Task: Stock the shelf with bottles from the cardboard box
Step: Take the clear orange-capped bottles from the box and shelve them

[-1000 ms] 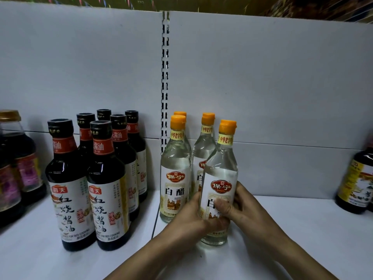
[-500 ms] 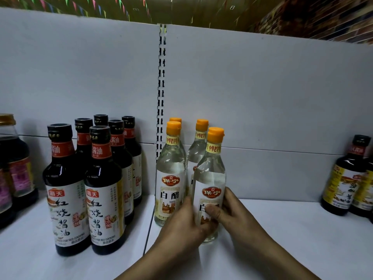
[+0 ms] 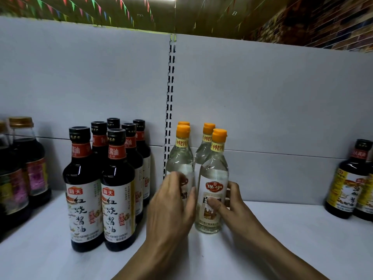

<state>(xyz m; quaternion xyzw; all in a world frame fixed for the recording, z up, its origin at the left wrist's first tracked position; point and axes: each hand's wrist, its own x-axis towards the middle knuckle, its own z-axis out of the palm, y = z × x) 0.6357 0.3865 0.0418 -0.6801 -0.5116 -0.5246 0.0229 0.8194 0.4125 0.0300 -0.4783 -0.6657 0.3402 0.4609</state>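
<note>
head view: white shelf (image 3: 302, 245), brick wall (image 3: 335, 21)

Dark soy-sauce bottles (image 3: 119, 188); brick wall (image 3: 333, 23) beyond

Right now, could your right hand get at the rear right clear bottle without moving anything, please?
Probably not its body: the front right bottle, which the right hand grips, stands directly before the rear right bottle. Only its neck and orange cap show, so a reach from above looks possible.
</note>
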